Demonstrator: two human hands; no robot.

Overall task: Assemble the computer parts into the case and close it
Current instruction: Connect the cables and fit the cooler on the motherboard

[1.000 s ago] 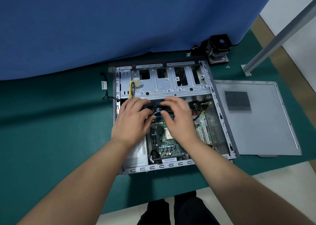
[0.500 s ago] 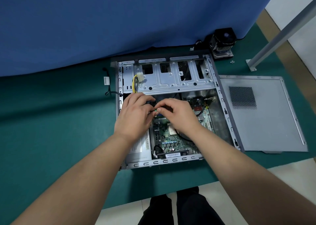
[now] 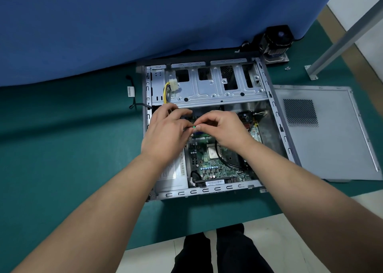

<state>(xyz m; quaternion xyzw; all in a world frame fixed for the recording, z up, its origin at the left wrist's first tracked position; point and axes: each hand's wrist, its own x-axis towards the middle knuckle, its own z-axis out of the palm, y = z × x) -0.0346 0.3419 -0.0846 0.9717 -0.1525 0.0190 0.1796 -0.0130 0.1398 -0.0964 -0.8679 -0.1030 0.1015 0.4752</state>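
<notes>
The grey metal computer case [image 3: 207, 193] lies open on its side in the middle of the frame, its silver drive cage [image 3: 209, 86] along the upper edge and the green motherboard [image 3: 215, 165] with its square silver processor [image 3: 213, 151] bare in the lower half. A small green connector [image 3: 194, 127] sits at the centre, just above the motherboard. The grey side panel [image 3: 331, 140] with its perforated vent lies flat just right of the case, and the black CPU cooler [image 3: 276, 42] stands upright at upper right.
</notes>
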